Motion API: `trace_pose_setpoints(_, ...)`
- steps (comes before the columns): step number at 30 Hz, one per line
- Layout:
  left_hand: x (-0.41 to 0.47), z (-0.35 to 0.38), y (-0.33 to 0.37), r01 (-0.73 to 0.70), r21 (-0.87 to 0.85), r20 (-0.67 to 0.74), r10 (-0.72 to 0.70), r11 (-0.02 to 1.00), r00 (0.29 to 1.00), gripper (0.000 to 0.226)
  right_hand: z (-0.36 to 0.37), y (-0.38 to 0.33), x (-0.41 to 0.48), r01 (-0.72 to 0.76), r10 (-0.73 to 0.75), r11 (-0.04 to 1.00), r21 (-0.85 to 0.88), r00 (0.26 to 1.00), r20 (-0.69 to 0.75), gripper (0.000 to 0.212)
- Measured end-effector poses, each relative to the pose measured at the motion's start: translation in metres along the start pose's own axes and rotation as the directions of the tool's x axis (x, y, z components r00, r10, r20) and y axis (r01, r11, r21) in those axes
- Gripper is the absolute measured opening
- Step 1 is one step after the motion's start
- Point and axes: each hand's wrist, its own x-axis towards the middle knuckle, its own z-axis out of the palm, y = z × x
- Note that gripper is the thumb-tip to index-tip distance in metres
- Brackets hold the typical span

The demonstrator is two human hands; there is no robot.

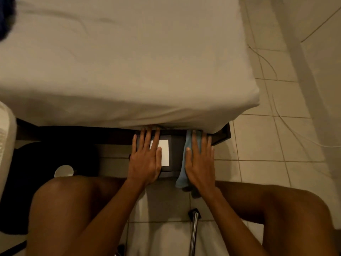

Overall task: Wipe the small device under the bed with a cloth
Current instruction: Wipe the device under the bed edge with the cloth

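Hands flat, both with fingers straight and spread. The left hand (145,159) rests on top of the small device (175,150), partly over its white label (165,154), and holds nothing. The right hand (200,163) presses the light blue cloth (181,174) down along the device's right side with the palm, not gripping it. The device is a dark grey box on the floor (258,145), its far end tucked under the edge of the bed (129,61), and both sets of fingertips reach just beneath the overhanging sheet.

From where I stand, the left hand would serve best as a brace, so the box does not slide while the right one rubs. Long strokes drawn toward the knees look wiser than short scrubbing. The cloth's tail hangs loose off the near end, so I would bunch it under the palm first. The far end is hidden, so the box probably wants drawing out a little. The dark bed frame (221,134) sits close on the right, so mind the knuckles there
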Motion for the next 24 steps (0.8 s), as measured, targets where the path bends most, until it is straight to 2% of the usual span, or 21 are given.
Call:
trace_pose_setpoints(4,-0.002,-0.003,0.002,0.010,-0.008,0.012,-0.010,1.000,1.000,0.061,0.003,0.005,-0.018,0.020,-0.020,1.000,0.001,1.000,-0.013,0.061)
trace_pose_setpoints(6,-0.002,-0.004,0.001,0.013,-0.012,0.021,-0.012,1.000,1.000,0.061,0.009,0.007,-0.054,-0.023,0.023,0.999,-0.025,1.000,0.009,0.062)
trace_pose_setpoints(9,-0.002,-0.004,0.001,0.009,-0.020,0.007,-0.009,1.000,1.000,0.060,0.017,-0.004,-0.069,-0.101,0.099,0.991,-0.087,0.995,-0.032,0.062)
trace_pose_setpoints(13,-0.001,-0.002,0.000,0.004,-0.038,-0.003,-0.005,0.999,1.000,0.059,0.029,-0.036,-0.050,0.026,-0.034,0.986,-0.162,0.998,-0.048,0.060)
trace_pose_setpoints(16,-0.003,-0.003,0.000,0.007,-0.037,0.002,-0.007,0.999,1.000,0.059,0.028,-0.038,-0.026,0.085,-0.088,0.987,-0.139,0.996,-0.020,0.059)
trace_pose_setpoints(20,-0.001,-0.003,0.003,0.005,-0.036,-0.005,-0.006,0.999,1.000,0.058,0.019,-0.033,-0.002,0.079,-0.081,0.995,-0.069,0.996,-0.022,0.058)
trace_pose_setpoints(24,-0.002,-0.002,-0.001,0.002,-0.055,-0.017,-0.003,0.998,1.000,0.058,0.027,-0.036,-0.041,0.046,-0.050,0.991,-0.124,0.998,-0.028,0.060)
